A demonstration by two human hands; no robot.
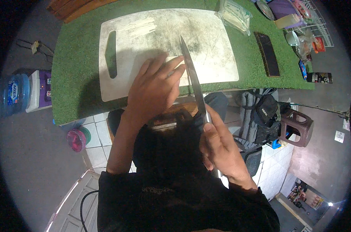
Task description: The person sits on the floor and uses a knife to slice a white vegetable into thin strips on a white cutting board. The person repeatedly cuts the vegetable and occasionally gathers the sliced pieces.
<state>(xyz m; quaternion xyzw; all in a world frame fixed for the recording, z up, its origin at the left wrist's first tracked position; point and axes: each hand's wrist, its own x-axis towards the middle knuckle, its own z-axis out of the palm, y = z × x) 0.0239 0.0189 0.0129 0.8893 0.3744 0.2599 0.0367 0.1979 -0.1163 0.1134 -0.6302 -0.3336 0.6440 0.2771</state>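
Note:
My right hand (222,145) grips the metal handle of a kitchen knife (194,76), its blade pointing away from me over a white plastic cutting board (207,32). Close to the left of the blade, my left hand (156,84) lies on the board with its fingers pressed on a pale piece of food (184,76), mostly hidden beneath them; I cannot tell its kind. Thin pale strips (142,26) lie in a small pile near the board's far edge. At the far right corner, a clear plastic bag (236,17) holds something pale.
Green, grass-like matting (73,58) covers the table. A dark smartphone (267,53) lies to the right of the board. Beyond it are a white wire rack (323,32), a small white bowl (292,38) and several packets. A large blue water bottle (17,92) is at the left.

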